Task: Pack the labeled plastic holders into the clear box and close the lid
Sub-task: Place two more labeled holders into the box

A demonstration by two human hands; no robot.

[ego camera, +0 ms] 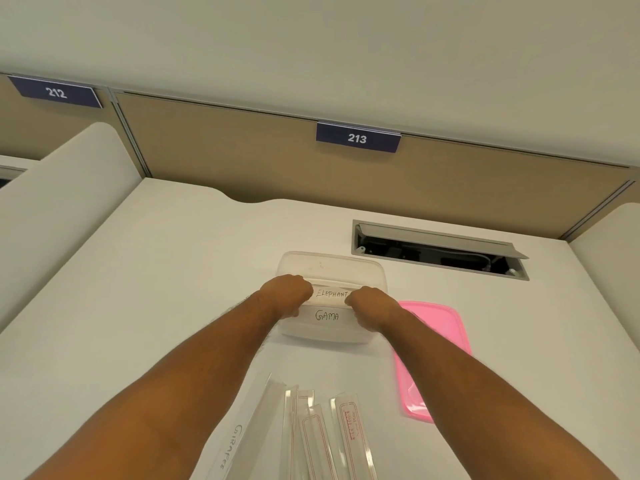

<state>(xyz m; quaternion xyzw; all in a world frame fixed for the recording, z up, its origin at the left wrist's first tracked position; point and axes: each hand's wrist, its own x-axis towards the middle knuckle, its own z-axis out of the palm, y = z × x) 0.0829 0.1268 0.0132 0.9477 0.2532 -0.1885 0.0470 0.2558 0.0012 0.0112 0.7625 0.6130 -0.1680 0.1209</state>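
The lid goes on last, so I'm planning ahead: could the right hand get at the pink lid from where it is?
Probably yes. The pink lid lies flat on the desk just right of the box, beside the right hand, with nothing on it. That hand first must release the ELEPHANT holder.

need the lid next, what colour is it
Pink; the lid shows in the head view.

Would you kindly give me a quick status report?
Both hands, left and right, gripping ELEPHANT holder over clear box. GAMA holder inside. Pink lid off. Nothing blocking.
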